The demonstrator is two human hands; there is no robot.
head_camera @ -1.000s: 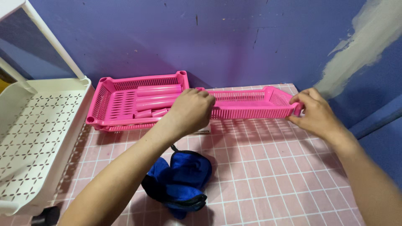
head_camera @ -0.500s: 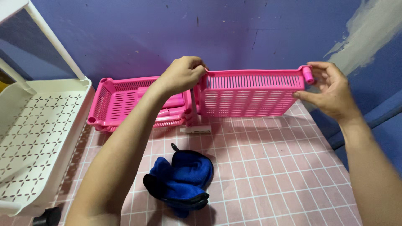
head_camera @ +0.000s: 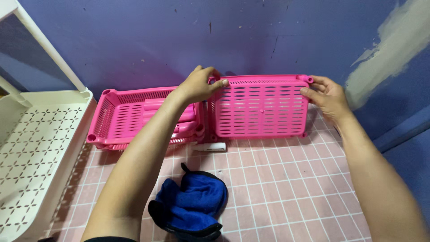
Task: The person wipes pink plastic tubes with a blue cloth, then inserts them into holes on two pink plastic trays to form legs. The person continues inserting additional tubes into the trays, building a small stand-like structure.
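Note:
A pink slotted plastic tray (head_camera: 260,110) stands tipped up on its long edge against the blue wall, its underside facing me. My left hand (head_camera: 199,84) grips its top left corner. My right hand (head_camera: 327,95) holds its top right corner. To the left, a second pink tray (head_camera: 112,121) lies flat on the tiled floor with several pink tubes (head_camera: 186,123) inside it; my left forearm crosses over it.
A cream perforated shelf rack (head_camera: 31,152) with white posts stands at the left. A crumpled blue cloth (head_camera: 192,206) lies on the pink tiled floor (head_camera: 286,188) below the trays. A small white piece (head_camera: 210,146) lies by the upright tray's base.
Both hands have lifted the right pink tray from flat on the floor and tipped it upright against the wall. The other tray and the cloth stayed put.

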